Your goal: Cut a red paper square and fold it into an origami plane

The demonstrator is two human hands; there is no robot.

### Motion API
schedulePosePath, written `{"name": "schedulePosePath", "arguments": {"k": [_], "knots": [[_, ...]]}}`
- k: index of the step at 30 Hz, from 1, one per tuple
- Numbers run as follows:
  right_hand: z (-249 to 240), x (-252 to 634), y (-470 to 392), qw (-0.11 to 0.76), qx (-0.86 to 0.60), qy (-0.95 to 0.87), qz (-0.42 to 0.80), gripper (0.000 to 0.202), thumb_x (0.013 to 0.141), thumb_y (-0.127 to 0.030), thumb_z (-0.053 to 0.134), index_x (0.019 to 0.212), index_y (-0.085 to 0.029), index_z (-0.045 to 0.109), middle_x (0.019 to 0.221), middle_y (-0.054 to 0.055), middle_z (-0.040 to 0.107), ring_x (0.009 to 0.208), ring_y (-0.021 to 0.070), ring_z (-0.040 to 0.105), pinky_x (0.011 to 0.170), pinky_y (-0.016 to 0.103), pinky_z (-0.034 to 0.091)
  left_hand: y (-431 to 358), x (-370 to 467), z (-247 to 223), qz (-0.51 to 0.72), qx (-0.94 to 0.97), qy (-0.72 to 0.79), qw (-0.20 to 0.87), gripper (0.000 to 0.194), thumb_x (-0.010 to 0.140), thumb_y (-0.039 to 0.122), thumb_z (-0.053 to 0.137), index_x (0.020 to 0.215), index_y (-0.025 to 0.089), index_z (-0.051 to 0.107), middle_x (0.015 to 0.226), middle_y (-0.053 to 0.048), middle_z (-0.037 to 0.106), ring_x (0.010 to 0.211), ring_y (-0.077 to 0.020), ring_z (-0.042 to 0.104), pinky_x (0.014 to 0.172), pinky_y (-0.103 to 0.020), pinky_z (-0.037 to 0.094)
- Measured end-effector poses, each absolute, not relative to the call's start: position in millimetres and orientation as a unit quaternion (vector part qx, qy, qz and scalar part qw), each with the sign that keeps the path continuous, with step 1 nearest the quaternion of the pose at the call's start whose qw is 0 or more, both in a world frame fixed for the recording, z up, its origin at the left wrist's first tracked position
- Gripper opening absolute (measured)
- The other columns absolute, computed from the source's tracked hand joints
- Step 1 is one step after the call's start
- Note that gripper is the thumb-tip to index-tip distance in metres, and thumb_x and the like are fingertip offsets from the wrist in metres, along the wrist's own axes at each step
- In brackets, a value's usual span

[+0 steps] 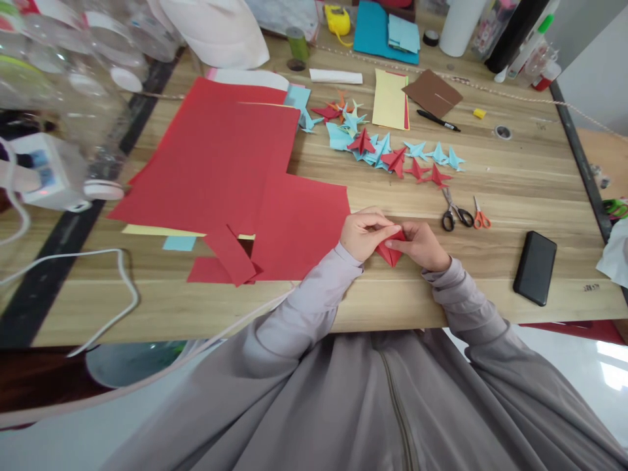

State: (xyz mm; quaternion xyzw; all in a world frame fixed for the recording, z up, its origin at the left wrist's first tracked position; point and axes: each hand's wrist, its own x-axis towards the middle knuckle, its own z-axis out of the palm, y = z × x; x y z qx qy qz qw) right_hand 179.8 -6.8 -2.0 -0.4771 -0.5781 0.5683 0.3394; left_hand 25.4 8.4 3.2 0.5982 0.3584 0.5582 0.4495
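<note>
Between my two hands is a small folded piece of red paper [391, 256], its pointed end toward me. My left hand [366, 234] pinches its upper left side with thumb and fingers. From the other side, my right hand [422, 244] grips it, thumb lying across the front. Part of the paper is hidden under the fingers. Just beyond my hands lie red folded paper cranes [394, 161] and light blue folded paper cranes [417, 150], several of each. Large red paper sheets [314, 222] spread out to the left of my left hand.
Right of my hands lie black-handled scissors [456, 212], small orange scissors [481, 216] and a black phone [535, 268]. Farther back are yellow paper [389, 99], brown paper [434, 93], a black pen [438, 120] and a tape measure [338, 21]. Plastic bottles [93, 98] crowd the left.
</note>
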Motion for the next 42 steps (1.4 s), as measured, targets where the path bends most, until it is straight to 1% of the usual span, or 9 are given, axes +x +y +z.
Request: {"name": "schedulePosePath", "arguments": {"k": [5,9,15,22,25,30,37,40,42], "knots": [[-1.8,178.2,-7.9,0.329,-0.479,-0.604,0.545,0.024,0.066,-0.035,0.073,0.069,-0.015,0.06,0.058,-0.005,0.05,0.054,0.008,0.043,0.053,0.023,0.038,8.2,25.3,4.1,0.558,0.613,0.352,0.434,0.02,0.069,0.031,0.075,0.056,0.019,0.067,0.053,0.002,0.051,0.051,-0.0082,0.046,0.047,-0.023,0.034],[-1.5,177.0,-8.4,0.326,-0.47,-0.611,0.548,0.02,0.067,-0.032,0.072,0.068,-0.016,0.06,0.059,-0.005,0.051,0.055,0.0081,0.043,0.054,0.024,0.038,7.7,26.0,6.2,0.558,0.614,0.37,0.418,0.04,0.073,0.038,0.072,0.043,0.017,0.056,0.048,0.003,0.045,0.048,-0.0081,0.042,0.048,-0.025,0.033],[1.8,177.1,-7.7,0.341,-0.483,-0.556,0.584,0.026,0.063,-0.037,0.075,0.066,-0.016,0.06,0.059,-0.003,0.057,0.053,0.0095,0.049,0.052,0.024,0.04,6.1,24.3,11.5,0.546,0.566,0.394,0.476,0.042,0.084,0.051,0.055,0.067,0.017,0.071,0.064,-0.003,0.063,0.055,-0.01,0.054,0.053,-0.025,0.044],[3.3,176.5,-7.2,0.359,-0.492,-0.529,0.591,0.031,0.059,-0.041,0.079,0.063,-0.017,0.06,0.056,-0.003,0.056,0.051,0.0094,0.049,0.049,0.024,0.04,7.6,21.6,7.9,0.55,0.593,0.363,0.463,0.019,0.075,0.038,0.069,0.074,0.019,0.074,0.074,-0.005,0.068,0.071,-0.0151,0.061,0.063,-0.028,0.048],[5.3,176.4,-7.0,0.357,-0.492,-0.536,0.586,0.033,0.059,-0.043,0.078,0.062,-0.016,0.059,0.054,-0.004,0.054,0.051,0.009,0.047,0.048,0.023,0.039,8.2,22.4,5.5,0.546,0.615,0.358,0.443,0.014,0.074,0.033,0.071,0.073,0.019,0.074,0.072,-0.004,0.068,0.068,-0.0144,0.06,0.062,-0.028,0.047],[6.8,177.3,-6.8,0.347,-0.498,-0.564,0.56,0.033,0.061,-0.042,0.077,0.058,-0.016,0.056,0.051,-0.005,0.048,0.047,0.0067,0.04,0.046,0.023,0.033,7.1,24.2,4.1,0.537,0.629,0.381,0.414,0.016,0.077,0.033,0.068,0.07,0.019,0.071,0.069,-0.003,0.066,0.066,-0.0138,0.058,0.062,-0.028,0.047],[1.7,175.2,-8.4,0.355,-0.489,-0.537,0.589,0.028,0.06,-0.037,0.079,0.066,-0.016,0.062,0.058,-0.002,0.059,0.052,0.0091,0.051,0.052,0.024,0.042,5.7,24.1,6.8,0.544,0.583,0.427,0.426,0.029,0.081,0.04,0.062,0.067,0.016,0.067,0.06,-0.001,0.063,0.058,-0.011,0.058,0.061,-0.024,0.047],[3.3,175.2,-8.1,0.362,-0.493,-0.514,0.601,0.029,0.058,-0.037,0.08,0.066,-0.015,0.063,0.058,-0.002,0.061,0.051,0.0098,0.053,0.05,0.024,0.043,7.5,22.6,7.4,0.556,0.56,0.411,0.457,0.028,0.081,0.041,0.062,0.071,0.016,0.068,0.064,-0.002,0.065,0.061,-0.0112,0.06,0.06,-0.024,0.048],[4.8,175.8,-7.7,0.368,-0.495,-0.504,0.604,0.029,0.057,-0.037,0.081,0.064,-0.015,0.063,0.055,-0.002,0.059,0.049,0.0095,0.051,0.048,0.024,0.042,8.9,21.7,6.5,0.553,0.566,0.387,0.474,0.023,0.074,0.038,0.069,0.075,0.015,0.07,0.071,-0.004,0.067,0.064,-0.0121,0.061,0.06,-0.024,0.049]]}}
